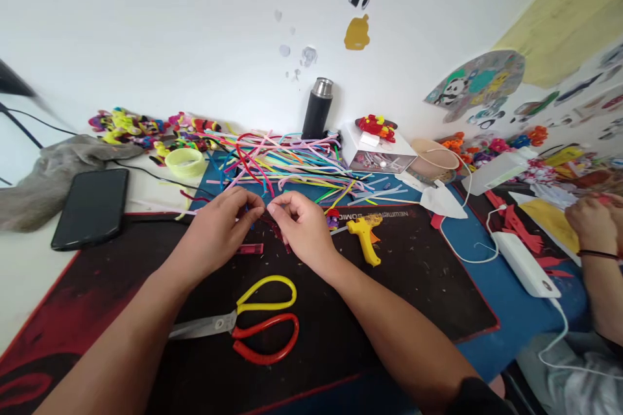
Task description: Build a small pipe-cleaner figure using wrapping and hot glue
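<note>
Over the dark desk mat [389,298], my left hand [221,227] and my right hand [304,230] meet almost fingertip to fingertip. Each is closed in a pinch, and whatever small thing they hold is mostly hidden by the fingers. A red pipe cleaner [260,175] curves down from the pile to just behind the fingertips; I cannot tell whether it is held. Dark red bits [280,233] show below the fingers, and a small red strip [250,249] lies beside my left hand. Scissors [265,321] with one yellow and one red handle lie nearer me, blades pointing left.
Behind my hands spreads a pile of coloured pipe cleaners [302,162]. A yellow glue gun [365,240] lies right of them. Further out are a black phone [91,207], a thermos [318,109], a white power strip [528,264] and another person's hands [594,224].
</note>
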The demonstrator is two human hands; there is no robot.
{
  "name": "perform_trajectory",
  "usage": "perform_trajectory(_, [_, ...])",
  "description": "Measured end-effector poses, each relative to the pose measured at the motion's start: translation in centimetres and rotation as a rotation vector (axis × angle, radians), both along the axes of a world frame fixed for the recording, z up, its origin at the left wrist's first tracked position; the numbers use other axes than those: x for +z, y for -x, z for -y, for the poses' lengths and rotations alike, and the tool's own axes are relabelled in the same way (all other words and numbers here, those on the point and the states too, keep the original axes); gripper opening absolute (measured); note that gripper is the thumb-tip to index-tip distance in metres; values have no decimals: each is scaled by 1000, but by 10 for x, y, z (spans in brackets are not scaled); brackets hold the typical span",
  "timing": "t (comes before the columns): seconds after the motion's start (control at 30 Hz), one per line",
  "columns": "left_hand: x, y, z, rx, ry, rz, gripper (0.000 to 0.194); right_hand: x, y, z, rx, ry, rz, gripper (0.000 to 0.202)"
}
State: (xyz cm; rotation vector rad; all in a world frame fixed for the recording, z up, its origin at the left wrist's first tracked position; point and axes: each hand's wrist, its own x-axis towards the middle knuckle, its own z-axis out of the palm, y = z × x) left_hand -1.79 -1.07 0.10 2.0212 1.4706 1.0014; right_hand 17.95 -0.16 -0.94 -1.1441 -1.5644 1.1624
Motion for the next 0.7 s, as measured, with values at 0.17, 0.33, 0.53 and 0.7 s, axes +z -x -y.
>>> perform_trajectory(0.17, [0,0,2,47,36,61,32,-5,-3,-1,-37,41,-92,29])
perform_trajectory(0.33, [4,-4,7,-4,55,65,37,-4,-10,2,-38,42,-104,30])
perform_trajectory(0.53, [6,-10,10,-63,106,97,36,-2,-17,6,-42,-18,-68,27])
perform_trajectory(0.7, [7,-12,12,-47,108,133,33,-2,-18,7,-29,-81,-43,25])
